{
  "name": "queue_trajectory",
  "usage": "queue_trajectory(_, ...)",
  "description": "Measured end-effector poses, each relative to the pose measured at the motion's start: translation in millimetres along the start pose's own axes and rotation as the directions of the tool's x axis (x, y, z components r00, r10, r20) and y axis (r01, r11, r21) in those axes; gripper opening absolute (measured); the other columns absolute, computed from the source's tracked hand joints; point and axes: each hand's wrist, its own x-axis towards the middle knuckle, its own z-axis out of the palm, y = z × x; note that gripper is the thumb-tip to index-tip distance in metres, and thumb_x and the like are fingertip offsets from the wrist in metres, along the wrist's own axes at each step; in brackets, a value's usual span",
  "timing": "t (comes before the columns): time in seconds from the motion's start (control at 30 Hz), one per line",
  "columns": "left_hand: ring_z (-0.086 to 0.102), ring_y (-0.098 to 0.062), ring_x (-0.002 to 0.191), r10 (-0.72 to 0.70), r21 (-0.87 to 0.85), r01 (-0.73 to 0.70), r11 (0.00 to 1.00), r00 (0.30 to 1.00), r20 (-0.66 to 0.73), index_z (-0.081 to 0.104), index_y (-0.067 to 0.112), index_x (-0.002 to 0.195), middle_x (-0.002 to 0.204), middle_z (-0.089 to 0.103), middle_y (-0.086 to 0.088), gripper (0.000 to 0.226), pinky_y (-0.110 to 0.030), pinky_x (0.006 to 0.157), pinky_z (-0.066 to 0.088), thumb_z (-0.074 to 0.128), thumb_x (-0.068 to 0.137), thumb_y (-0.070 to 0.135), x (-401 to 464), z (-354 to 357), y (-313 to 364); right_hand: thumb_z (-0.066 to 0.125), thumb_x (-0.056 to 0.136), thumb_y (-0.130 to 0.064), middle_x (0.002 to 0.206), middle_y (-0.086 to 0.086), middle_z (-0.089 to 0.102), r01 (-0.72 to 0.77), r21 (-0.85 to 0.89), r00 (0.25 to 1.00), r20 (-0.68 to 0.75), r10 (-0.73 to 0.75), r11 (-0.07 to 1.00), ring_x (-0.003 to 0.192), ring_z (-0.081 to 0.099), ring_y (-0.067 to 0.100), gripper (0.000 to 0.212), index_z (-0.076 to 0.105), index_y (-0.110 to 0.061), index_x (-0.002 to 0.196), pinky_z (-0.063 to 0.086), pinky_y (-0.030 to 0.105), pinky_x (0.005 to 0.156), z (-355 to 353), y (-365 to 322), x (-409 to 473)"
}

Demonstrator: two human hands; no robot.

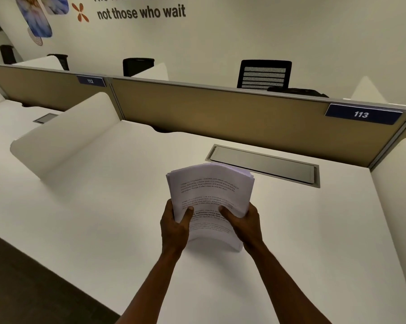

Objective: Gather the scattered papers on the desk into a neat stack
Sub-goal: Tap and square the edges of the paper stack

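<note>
A thick stack of printed white papers (pixel 211 192) stands on its lower edge on the white desk (pixel 104 206), bowed and leaning away from me. My left hand (pixel 175 224) grips its left side with the thumb across the front sheet. My right hand (pixel 243 222) grips the right side the same way. The top edges of the sheets are slightly uneven. No loose sheets lie elsewhere on the desk.
A grey metal cable flap (pixel 265 166) is set into the desk just behind the stack. A tan partition (pixel 220 111) labelled 113 closes the back. White side dividers (pixel 66 134) stand left and right. Black chairs (pixel 264 74) are beyond the partition.
</note>
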Motion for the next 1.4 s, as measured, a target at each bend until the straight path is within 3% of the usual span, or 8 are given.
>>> queue_trajectory(0.17,0.066,-0.021,0.098,-0.016,-0.009,0.016,1.0,1.0,-0.027,0.058,0.034,0.108,0.103,0.067,0.005,0.014,-0.028,0.071,0.059,0.059,0.097,0.025,4.7,0.3,5.9,0.078,0.082,-0.028,0.089,-0.001,0.074,0.033,0.024,0.998,-0.054,-0.031,0.999,0.083,0.072,0.021,0.015,0.07,-0.031,0.094,0.061,0.029,0.065,4.2,-5.8,0.0)
queue_trajectory(0.4,0.064,-0.014,0.102,-0.058,0.02,0.058,0.998,0.998,-0.007,0.054,0.03,0.125,0.112,0.065,0.009,0.043,-0.03,0.078,0.06,0.068,0.084,0.032,-1.8,-8.6,0.7,0.082,0.075,-0.031,0.101,-0.005,0.075,0.036,-0.04,0.998,0.048,-0.034,0.999,0.09,0.071,0.015,0.038,0.07,-0.023,0.111,0.062,0.031,0.073,-6.0,1.5,-5.6)
queue_trajectory(0.53,0.065,-0.02,0.103,-0.09,0.028,0.09,0.996,0.996,0.003,0.055,0.032,0.116,0.109,0.066,0.006,0.028,-0.03,0.075,0.06,0.062,0.096,0.015,-0.5,-3.0,-3.0,0.078,0.082,-0.018,0.102,0.005,0.074,0.012,-0.046,1.0,0.008,-0.012,0.999,0.092,0.07,0.025,0.028,0.07,-0.019,0.109,0.062,0.037,0.077,-2.8,8.7,-6.8)
queue_trajectory(0.73,0.067,-0.009,0.098,-0.052,0.001,0.052,0.999,0.999,0.008,0.056,0.046,0.111,0.102,0.068,0.018,0.028,-0.022,0.072,0.06,0.062,0.091,0.027,-1.3,-8.4,2.8,0.076,0.076,-0.031,0.1,-0.005,0.075,0.025,0.038,0.999,0.026,-0.026,0.999,0.087,0.071,0.013,0.033,0.071,-0.025,0.108,0.062,0.028,0.07,-4.0,5.9,-9.7)
queue_trajectory(0.93,0.065,-0.019,0.108,-0.123,0.032,0.121,0.992,0.991,0.057,0.057,0.03,0.121,0.113,0.067,0.004,0.035,-0.032,0.083,0.06,0.059,0.096,0.006,-2.7,-9.2,-8.3,0.079,0.081,-0.019,0.105,0.001,0.073,-0.063,-0.017,0.998,0.017,0.064,0.998,0.096,0.069,0.02,0.029,0.069,-0.026,0.108,0.062,0.037,0.078,-6.2,23.5,-14.4)
queue_trajectory(1.1,0.067,-0.014,0.098,-0.08,0.035,0.078,0.996,0.995,0.067,0.056,0.051,0.107,0.102,0.067,0.015,0.035,-0.024,0.072,0.06,0.054,0.092,0.019,-1.1,-8.6,-1.4,0.077,0.076,-0.03,0.102,-0.001,0.074,-0.043,-0.01,0.999,0.021,0.043,0.999,0.09,0.071,0.017,0.036,0.072,-0.019,0.11,0.062,0.032,0.073,-8.6,20.0,-11.5)
queue_trajectory(1.27,0.064,-0.011,0.108,-0.138,0.078,0.13,0.988,0.985,0.106,0.053,0.051,0.112,0.113,0.066,0.014,0.044,-0.014,0.07,0.056,0.056,0.098,0.009,-12.1,-12.0,-19.5,0.078,0.082,-0.015,0.092,-0.002,0.073,0.001,-0.195,0.999,0.033,0.005,0.981,0.085,0.071,0.019,0.021,0.072,-0.013,0.102,0.058,0.019,0.065,-12.5,33.9,-17.2)
queue_trajectory(1.4,0.063,-0.023,0.116,-0.129,0.188,0.108,0.976,0.986,0.103,0.054,0.039,0.118,0.12,0.064,0.008,0.038,-0.016,0.078,0.054,0.067,0.093,0.015,-4.9,-18.2,-12.2,0.076,0.084,-0.016,0.085,-0.004,0.069,0.077,-0.312,0.997,0.044,-0.067,0.947,0.076,0.067,0.018,0.017,0.073,-0.009,0.099,0.056,0.018,0.061,-17.9,22.1,-7.2)
